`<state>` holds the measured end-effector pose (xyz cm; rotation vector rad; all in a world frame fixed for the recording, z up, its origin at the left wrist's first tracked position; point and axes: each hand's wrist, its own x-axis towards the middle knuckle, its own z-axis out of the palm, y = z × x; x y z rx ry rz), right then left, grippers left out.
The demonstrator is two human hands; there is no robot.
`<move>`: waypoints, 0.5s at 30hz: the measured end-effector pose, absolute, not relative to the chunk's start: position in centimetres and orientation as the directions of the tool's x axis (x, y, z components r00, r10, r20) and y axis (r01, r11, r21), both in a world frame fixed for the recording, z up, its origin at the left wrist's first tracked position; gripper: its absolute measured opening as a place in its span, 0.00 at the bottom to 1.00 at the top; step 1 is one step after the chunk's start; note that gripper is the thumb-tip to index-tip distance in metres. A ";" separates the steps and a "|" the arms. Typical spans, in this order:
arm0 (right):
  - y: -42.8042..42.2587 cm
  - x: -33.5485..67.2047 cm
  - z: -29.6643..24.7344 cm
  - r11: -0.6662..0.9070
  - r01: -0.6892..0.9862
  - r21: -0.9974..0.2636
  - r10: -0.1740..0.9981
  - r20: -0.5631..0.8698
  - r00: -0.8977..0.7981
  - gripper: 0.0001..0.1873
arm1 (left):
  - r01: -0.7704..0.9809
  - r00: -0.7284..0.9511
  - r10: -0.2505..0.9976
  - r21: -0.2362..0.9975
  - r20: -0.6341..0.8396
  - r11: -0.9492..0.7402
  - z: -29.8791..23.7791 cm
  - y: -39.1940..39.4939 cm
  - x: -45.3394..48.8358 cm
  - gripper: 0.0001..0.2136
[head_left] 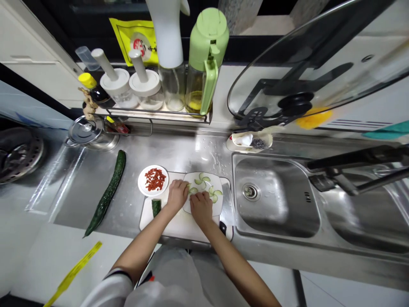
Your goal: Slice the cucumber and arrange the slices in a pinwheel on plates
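Observation:
My left hand (177, 194) and my right hand (201, 206) meet over the near left edge of a white square plate (217, 204) that carries several thin cucumber slices (204, 181) laid in a ring. Both hands have their fingers curled and pressed onto slices at the plate's rim. The plate rests on a white cutting board (179, 226). A short cucumber stub (156, 207) lies on the board just left of my left wrist. A small round plate of red goji berries (153, 180) sits left of my left hand.
A whole cucumber (107, 194) lies on the steel counter at the left. A steel sink (275, 200) with a faucet (358, 168) is on the right. A rack of oil and seasoning bottles (169, 76) stands behind, with a glass lid (319, 64) and a pot lid (86, 130).

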<state>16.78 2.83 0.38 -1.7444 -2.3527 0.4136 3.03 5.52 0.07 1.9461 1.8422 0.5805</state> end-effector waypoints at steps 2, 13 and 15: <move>2.7 17.1 0.4 0.276 0.893 -0.356 0.955 -0.002 -0.296 0.10 | 0.819 0.031 0.998 0.571 0.054 -0.056 0.4 5.2 2.5 0.11; 0.7 19.1 1.5 0.262 0.853 -0.452 0.955 -0.003 -0.296 0.08 | 0.893 -0.328 0.945 0.328 0.009 0.307 2.6 1.1 -6.1 0.10; 0.4 19.1 1.7 0.264 0.851 -0.454 0.953 -0.010 -0.302 0.08 | 0.900 -0.339 0.941 0.291 -0.005 0.326 2.3 0.9 -6.7 0.11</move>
